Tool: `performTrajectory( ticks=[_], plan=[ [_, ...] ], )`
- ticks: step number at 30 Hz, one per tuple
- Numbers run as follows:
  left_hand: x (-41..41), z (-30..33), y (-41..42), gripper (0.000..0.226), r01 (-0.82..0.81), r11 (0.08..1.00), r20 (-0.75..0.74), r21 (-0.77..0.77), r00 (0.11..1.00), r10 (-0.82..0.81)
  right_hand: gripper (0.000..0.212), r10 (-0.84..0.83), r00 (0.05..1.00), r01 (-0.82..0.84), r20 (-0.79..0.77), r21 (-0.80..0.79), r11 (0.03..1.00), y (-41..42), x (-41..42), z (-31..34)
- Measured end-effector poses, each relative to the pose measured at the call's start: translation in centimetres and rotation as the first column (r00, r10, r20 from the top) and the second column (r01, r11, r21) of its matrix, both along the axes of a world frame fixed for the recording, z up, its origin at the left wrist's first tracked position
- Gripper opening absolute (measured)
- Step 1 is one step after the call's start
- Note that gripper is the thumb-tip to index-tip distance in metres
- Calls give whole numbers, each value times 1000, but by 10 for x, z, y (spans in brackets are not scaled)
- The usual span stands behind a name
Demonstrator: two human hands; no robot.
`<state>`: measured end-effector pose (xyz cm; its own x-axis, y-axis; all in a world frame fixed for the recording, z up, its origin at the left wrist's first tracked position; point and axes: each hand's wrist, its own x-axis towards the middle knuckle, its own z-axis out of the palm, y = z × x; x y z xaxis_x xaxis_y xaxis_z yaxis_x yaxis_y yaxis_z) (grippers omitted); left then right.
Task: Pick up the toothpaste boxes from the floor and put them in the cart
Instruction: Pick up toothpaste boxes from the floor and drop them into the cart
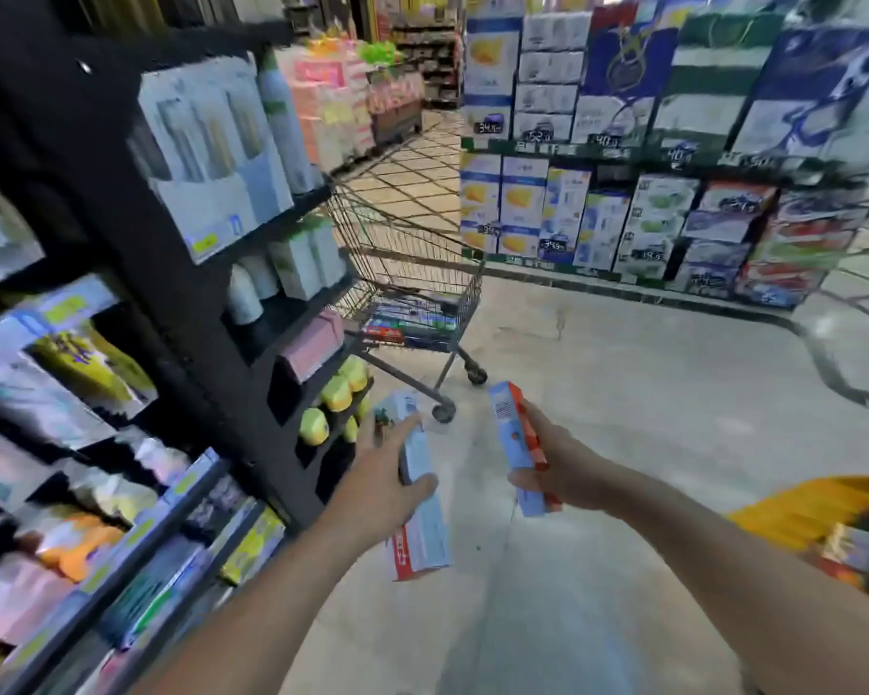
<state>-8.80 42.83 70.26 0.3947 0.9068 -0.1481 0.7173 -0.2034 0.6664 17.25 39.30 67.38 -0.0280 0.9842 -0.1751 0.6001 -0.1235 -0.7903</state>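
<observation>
My left hand grips a long light-blue toothpaste box with a red end, held upright in front of me. My right hand grips a blue and orange toothpaste box, also held lengthwise. A wire shopping cart stands ahead of both hands beside the dark shelf. Several toothpaste boxes lie flat in the bottom of its basket. The whole view is blurred by motion.
A tall black shelf unit full of packaged goods runs along the left. A low display of stacked boxes lines the far right side. Yellow and boxed items sit at the right edge. Pale concrete floor spreads between them.
</observation>
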Motion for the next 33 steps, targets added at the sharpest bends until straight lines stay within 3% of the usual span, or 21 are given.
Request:
performTrajectory(
  ticks=[13,21,25,33],
  plan=[
    [109,12,282,72,160,986,79,-39,984,-157,97,-221,975,220,-11,-46,974,209,88,18],
    [213,-3,398,73,243,967,19,-82,970,-242,103,-286,958,286,10,-98,953,308,176,8],
    [273,-16,450,73,259,959,41,-119,966,-256,107,-266,964,268,32,-131,955,365,234,-11],
    [353,-11,552,73,126,982,74,-140,990,-117,106,-113,991,124,73,-174,977,513,315,-2]
  ],
)
